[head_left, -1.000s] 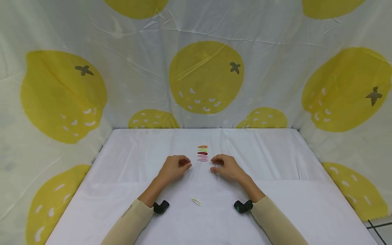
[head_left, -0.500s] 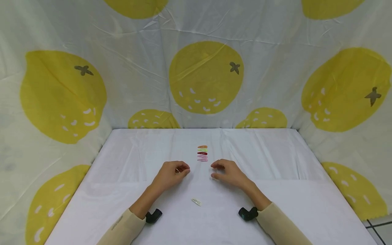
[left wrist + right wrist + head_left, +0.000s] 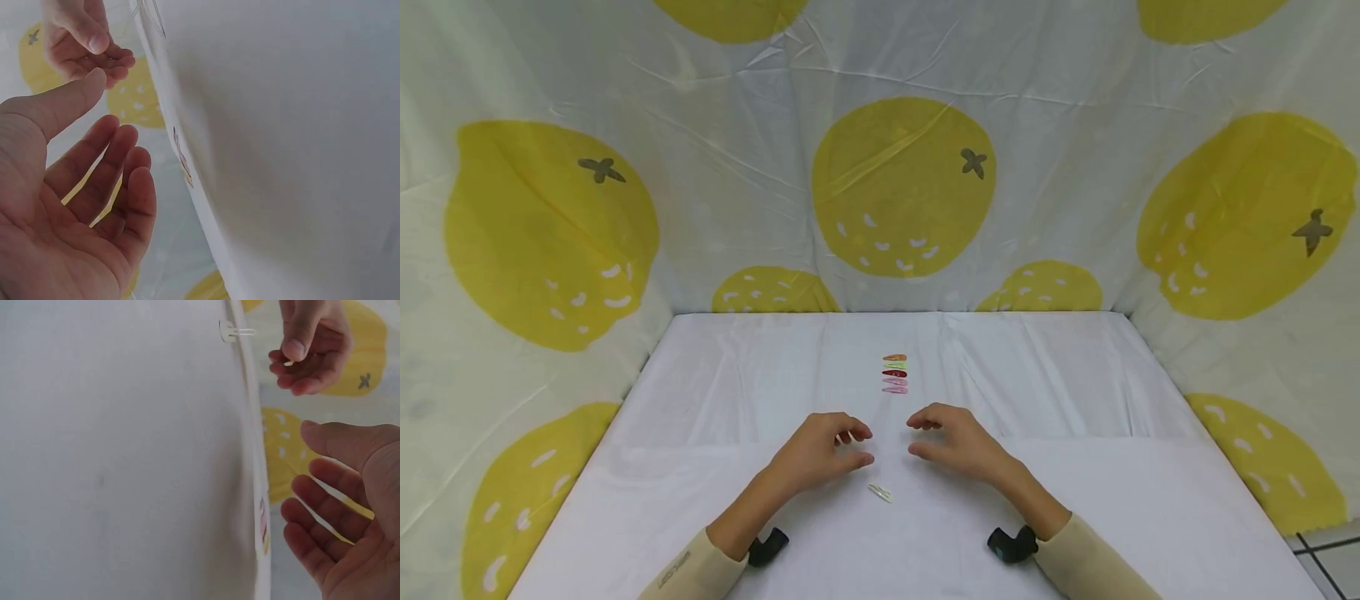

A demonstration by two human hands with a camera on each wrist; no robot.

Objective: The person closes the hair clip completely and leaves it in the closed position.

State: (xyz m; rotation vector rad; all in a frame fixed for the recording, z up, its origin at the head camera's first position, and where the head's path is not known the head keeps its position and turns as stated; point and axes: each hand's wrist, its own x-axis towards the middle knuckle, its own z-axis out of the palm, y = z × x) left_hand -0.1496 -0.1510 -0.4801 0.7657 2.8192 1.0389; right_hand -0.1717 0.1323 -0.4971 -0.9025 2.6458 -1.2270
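Note:
My left hand point(image 3: 820, 450) hovers over the white cloth, fingers loosely bent and thumb apart, holding nothing. Facing it, my right hand point(image 3: 958, 442) has the same relaxed shape and holds nothing. The left wrist view shows the left palm point(image 3: 75, 212) bare, and the right wrist view shows the right palm point(image 3: 356, 519) bare too. A pale whitish snap hair clip point(image 3: 881, 493) lies slantwise on the cloth, nearer to me than both hands and closest to the left thumb. Beyond the hands, several hair clips lie in a column: orange point(image 3: 895, 357), yellow-green point(image 3: 895, 365), red point(image 3: 894, 373) and pink point(image 3: 895, 386).
A white cloth point(image 3: 700, 417) covers the table. Around its back and sides hangs a white curtain point(image 3: 737, 192) printed with yellow fruit. Black wrist cameras sit by the left sleeve point(image 3: 696, 571) and right sleeve point(image 3: 1097, 562). Floor tiles point(image 3: 1326, 558) show at the lower right.
Both hands have drawn back toward me, away from the column of clips and closer to the pale clip. Their thumbs and fingers stand wider apart. The clips have stayed in place.

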